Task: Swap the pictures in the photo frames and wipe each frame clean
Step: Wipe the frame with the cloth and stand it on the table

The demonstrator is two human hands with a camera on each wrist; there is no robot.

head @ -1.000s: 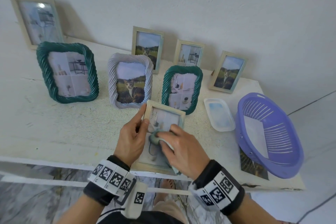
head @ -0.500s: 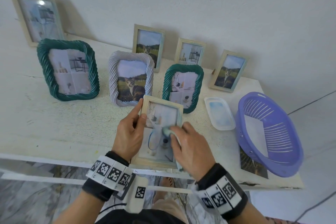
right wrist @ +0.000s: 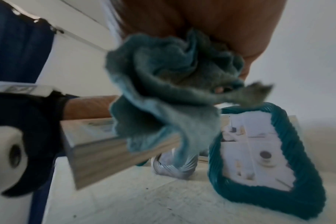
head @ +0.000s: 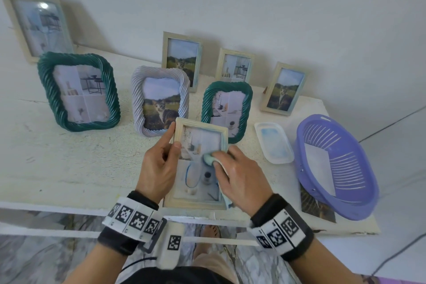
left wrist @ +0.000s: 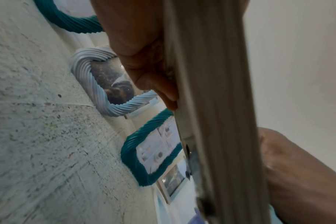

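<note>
A room in a home, by the look of it.
Framed photos stood along a rough white surface (head: 69,168) against a plain wall (head: 276,7), with marble-patterned floor (head: 34,260) and a navy curtain (right wrist: 15,53).

The head view is evenly and softly lit, with faint shadows cast on the wall (head: 299,7) behind the frames and a glare spot seen on the glass of the tall frame (head: 43,5) at the bench's far left corner. Straight lines are bowed near the edges. Both wrist views are dimmer and smeared by blur.

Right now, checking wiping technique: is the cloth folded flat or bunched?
Bunched: the teal cloth is crumpled in the right hand.
</note>
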